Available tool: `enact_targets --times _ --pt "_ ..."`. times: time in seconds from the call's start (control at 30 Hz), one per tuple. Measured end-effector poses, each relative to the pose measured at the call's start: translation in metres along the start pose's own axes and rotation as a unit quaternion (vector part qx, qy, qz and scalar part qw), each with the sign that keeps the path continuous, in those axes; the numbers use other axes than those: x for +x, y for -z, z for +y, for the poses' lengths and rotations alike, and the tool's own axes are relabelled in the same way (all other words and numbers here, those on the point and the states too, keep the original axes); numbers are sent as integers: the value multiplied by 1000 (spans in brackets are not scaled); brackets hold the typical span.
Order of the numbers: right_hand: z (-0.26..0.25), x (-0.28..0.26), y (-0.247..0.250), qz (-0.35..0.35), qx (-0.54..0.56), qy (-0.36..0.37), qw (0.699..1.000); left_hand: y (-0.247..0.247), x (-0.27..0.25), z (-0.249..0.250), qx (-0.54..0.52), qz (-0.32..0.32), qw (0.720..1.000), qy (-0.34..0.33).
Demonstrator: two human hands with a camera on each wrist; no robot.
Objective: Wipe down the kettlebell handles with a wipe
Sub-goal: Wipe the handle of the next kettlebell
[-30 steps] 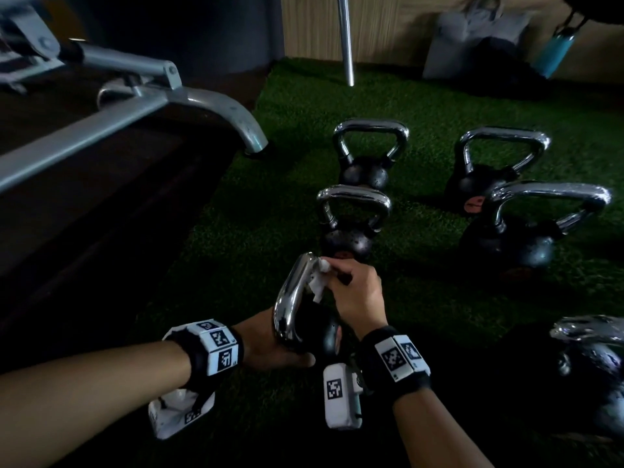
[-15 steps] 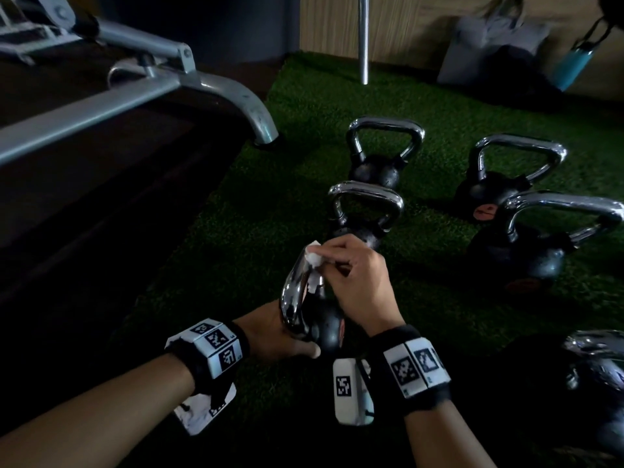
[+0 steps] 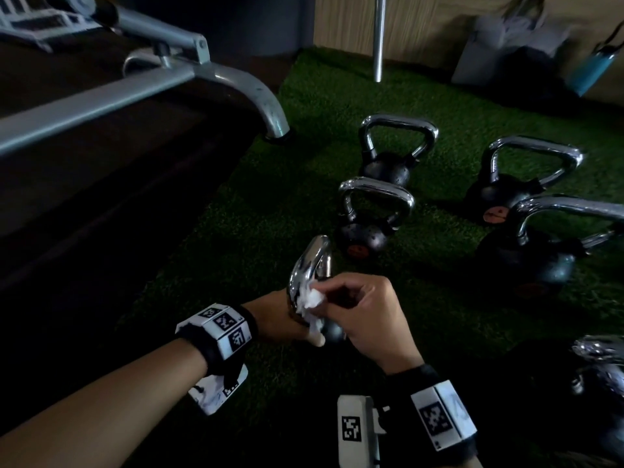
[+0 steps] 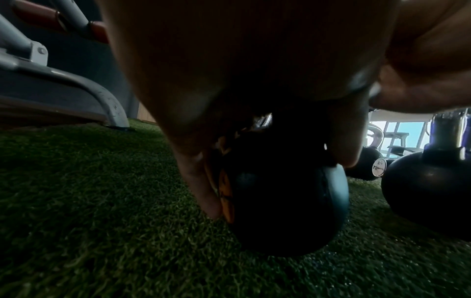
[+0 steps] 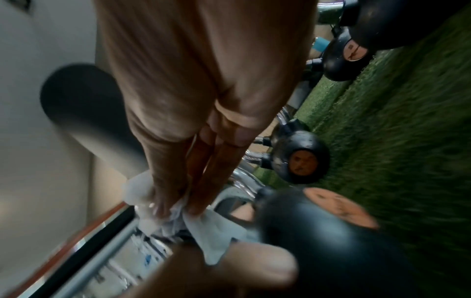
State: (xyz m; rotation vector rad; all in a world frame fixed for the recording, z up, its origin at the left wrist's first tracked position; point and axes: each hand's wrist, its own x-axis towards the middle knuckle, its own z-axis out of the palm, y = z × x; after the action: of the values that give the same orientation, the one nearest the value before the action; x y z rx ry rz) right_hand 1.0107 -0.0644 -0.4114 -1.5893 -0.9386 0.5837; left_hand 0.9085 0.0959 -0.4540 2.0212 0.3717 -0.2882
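A small black kettlebell [image 4: 285, 203] with a chrome handle [image 3: 310, 265] stands tilted on the green turf, nearest to me. My left hand [image 3: 287, 319] grips its black ball from the left, fingers and thumb curled round it [image 4: 203, 181]. My right hand [image 3: 364, 309] pinches a crumpled white wipe [image 3: 312, 300] and presses it against the lower part of the chrome handle. In the right wrist view the wipe [image 5: 203, 225] is bunched under the fingertips [image 5: 163, 205], beside the black ball [image 5: 318, 242].
Several more kettlebells stand on the turf: two straight ahead [image 3: 371, 214] [image 3: 395, 146], two at the right [image 3: 526, 180] [image 3: 540, 251], one at the right edge [image 3: 601, 383]. A grey machine frame [image 3: 189, 79] curves down at the left. A metal pole [image 3: 380, 35] and bags [image 3: 513, 42] stand at the back.
My right hand has slid the wipe down the chrome handle from its top bend toward the ball. The left hand keeps its hold on the ball.
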Motion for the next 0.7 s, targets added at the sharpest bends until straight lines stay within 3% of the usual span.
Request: enact_targets --times 0.23,0.33,0.5,0.6,0.7 --pt "10 -1 3 -19 -38 -17 999 3 -2 3 21 -19 999 -20" --pt "12 -1 3 -59 -89 -13 994 4 -5 5 46 -19 998 -31" --pt "16 17 9 -65 -129 -15 989 0 -9 -1 84 15 996 -15" --pt "13 22 8 -124 -190 -46 973 1 -9 8 130 22 991 1" --pt "11 20 9 -164 -182 -51 968 4 -11 18 178 6 984 12"
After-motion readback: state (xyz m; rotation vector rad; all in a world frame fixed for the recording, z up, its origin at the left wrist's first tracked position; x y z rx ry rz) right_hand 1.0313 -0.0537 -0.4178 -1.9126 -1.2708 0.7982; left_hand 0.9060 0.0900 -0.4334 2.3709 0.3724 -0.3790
